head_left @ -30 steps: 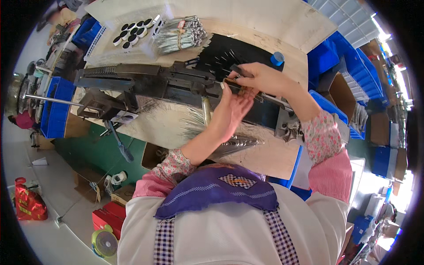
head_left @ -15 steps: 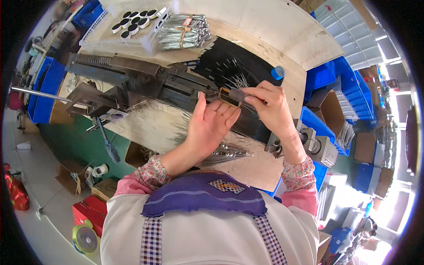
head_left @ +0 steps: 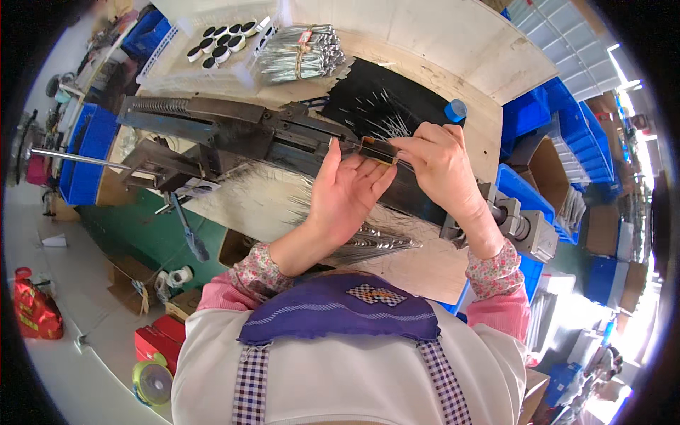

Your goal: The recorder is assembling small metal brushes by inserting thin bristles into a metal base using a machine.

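Observation:
My left hand [head_left: 348, 193] is open, palm up, its fingertips beside a small brass-edged rectangular frame [head_left: 388, 161] at the bench machine [head_left: 283, 134]; whether they touch it is unclear. With thumb and fingers pinched, my right hand [head_left: 440, 161] grips the right end of a small dark block [head_left: 380, 149]. The block lies along the frame and covers most of its opening. Beyond it, loose thin metal rods [head_left: 395, 126] spread over a black mat [head_left: 354, 92]. Bent metal wires [head_left: 375, 241] are heaped on the near side of the machine.
A clear plastic crate [head_left: 177, 71] at the far left holds several white, black-topped round pieces. Beside it lies a tied bundle of metal rods [head_left: 301, 55]. A blue cap [head_left: 455, 110] stands right of the mat. Blue bins [head_left: 559, 134] are stacked at the right.
My right hand has brought the block down and left, from above the frame's right end to lying along its opening. My left hand stays open beside it. The whole view has shifted slightly.

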Demonstrator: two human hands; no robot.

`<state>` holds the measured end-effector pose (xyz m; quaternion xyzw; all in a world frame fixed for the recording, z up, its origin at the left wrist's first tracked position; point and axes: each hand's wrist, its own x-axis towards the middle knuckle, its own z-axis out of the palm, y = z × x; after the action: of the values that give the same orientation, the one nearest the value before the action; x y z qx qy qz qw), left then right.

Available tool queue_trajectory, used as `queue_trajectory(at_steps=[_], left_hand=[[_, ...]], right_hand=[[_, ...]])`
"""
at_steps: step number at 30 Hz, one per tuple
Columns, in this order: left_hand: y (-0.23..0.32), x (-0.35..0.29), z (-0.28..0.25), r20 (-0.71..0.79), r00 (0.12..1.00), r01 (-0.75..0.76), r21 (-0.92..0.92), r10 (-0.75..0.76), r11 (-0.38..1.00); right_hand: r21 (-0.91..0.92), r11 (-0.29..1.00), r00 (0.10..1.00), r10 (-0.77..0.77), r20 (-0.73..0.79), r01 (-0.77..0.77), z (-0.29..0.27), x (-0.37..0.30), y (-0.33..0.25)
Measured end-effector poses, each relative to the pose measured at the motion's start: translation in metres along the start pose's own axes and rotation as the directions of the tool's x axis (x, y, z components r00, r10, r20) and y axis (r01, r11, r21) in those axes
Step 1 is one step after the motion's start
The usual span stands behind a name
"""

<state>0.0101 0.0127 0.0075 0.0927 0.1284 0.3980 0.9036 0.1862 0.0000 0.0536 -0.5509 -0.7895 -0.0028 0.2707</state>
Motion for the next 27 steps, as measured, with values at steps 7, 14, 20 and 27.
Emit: queue_trajectory(at_steps=[7,14,20,27], left_hand=[[0.0,-0.002,-0.003,-0.032,0.999,-0.003,-0.018,0.002,1.0],[0.002,-0.007,-0.004,-0.047,0.995,-0.085,0.073,0.088,0.994],[0.006,-0.007,-0.004,-0.054,0.997,-0.054,0.087,0.059,0.995],[0.005,-0.007,0.001,-0.054,0.997,-0.05,0.08,0.054,0.996]], right_hand=[[-0.012,0.997,0.994,-0.075,-0.078,0.075,0.006,0.0,-0.017],[0.249,0.956,0.987,0.138,0.077,-0.153,0.003,0.01,0.007],[0.131,0.987,0.99,0.079,0.116,-0.094,0.001,0.008,0.003],[0.11,0.992,0.996,0.058,0.062,-0.064,-0.004,0.006,0.0]])
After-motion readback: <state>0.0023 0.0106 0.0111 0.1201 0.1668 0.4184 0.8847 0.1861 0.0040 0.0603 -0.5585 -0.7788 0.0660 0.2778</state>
